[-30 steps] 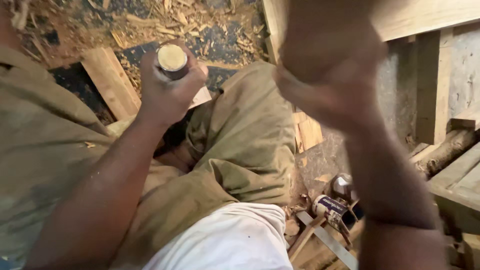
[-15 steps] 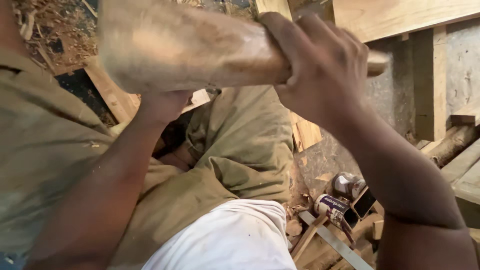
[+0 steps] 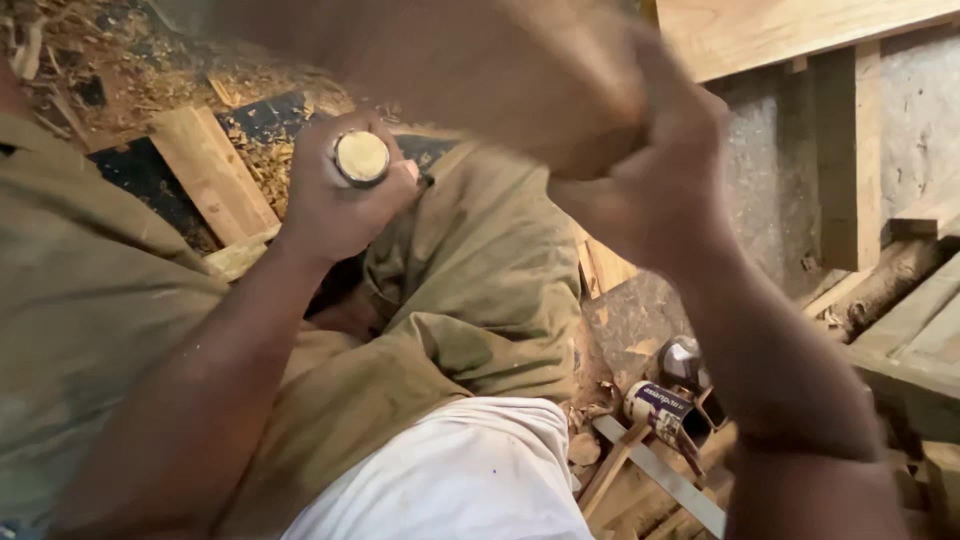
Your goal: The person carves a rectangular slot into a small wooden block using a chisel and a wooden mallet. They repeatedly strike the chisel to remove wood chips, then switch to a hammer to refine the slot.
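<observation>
Looking down from the head view: the left hand (image 3: 335, 195) is closed in a fist around a round wooden handle (image 3: 361, 157), presumably of a chisel. Only the pale, flat butt end of the handle is seen, sticking out of the top of the fist; the rest is hidden inside the grip and below it.

The right hand (image 3: 660, 185) is wrapped tight around the narrow end of a thick wooden mallet (image 3: 450, 70). The mallet is held high, above and just right of the handle's butt end, apart from it. It is heavily motion-blurred, so its shape is read only roughly: a fat rounded club, lying about level across the top of the view.

Both forearms are bare. Olive-green trousers (image 3: 470, 290) are seen under the hands, with a white cloth (image 3: 450, 480) lower down at the frame bottom.

The ground at upper left is covered with wood chips (image 3: 270, 150) and shavings. A flat wooden plank (image 3: 210, 170) lies there over a dark patch, just left of the left hand.

At lower right, on the ground beside the knee: a small cylindrical can (image 3: 658, 408) lying on its side, a rounded metal object (image 3: 682, 358) just behind it, and a flat metal strip (image 3: 660, 475) in front. Wooden boards (image 3: 800, 40) and timber framing are stacked along the right edge.
</observation>
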